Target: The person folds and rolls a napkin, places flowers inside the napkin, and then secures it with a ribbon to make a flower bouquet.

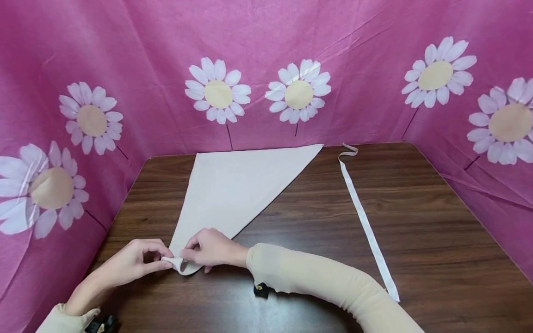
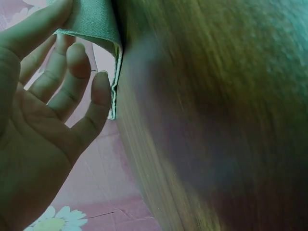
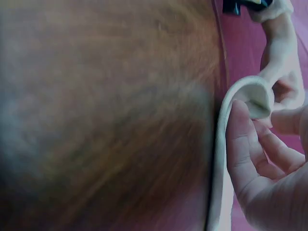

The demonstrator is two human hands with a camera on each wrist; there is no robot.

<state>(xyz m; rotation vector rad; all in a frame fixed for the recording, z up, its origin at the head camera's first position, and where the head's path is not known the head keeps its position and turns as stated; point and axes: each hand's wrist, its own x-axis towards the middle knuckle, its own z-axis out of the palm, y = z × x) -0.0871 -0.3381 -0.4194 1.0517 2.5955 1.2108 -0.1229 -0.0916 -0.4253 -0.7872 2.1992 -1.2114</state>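
A pale cream cloth (image 1: 233, 189) lies flat on the table, wide at the far edge and tapering toward me into a near corner. At that corner my left hand (image 1: 135, 261) pinches the lifted, curled edge between thumb and fingertips; in the left wrist view the cloth (image 2: 94, 19) hangs from the grip, the other fingers loosely bent. Just to its right my right hand (image 1: 212, 249) holds the same corner with bent fingers. Through the right wrist view the cloth (image 3: 221, 159) curls over in a loop around the fingertips (image 3: 239, 113).
On the right of the dark wooden table (image 1: 424, 208) lies a long, narrow white strip (image 1: 366, 222), its far end curled. A pink curtain (image 1: 258, 37) with large white flowers surrounds the table's back and sides. Black wrist devices (image 1: 261, 290) sit below the sleeves.
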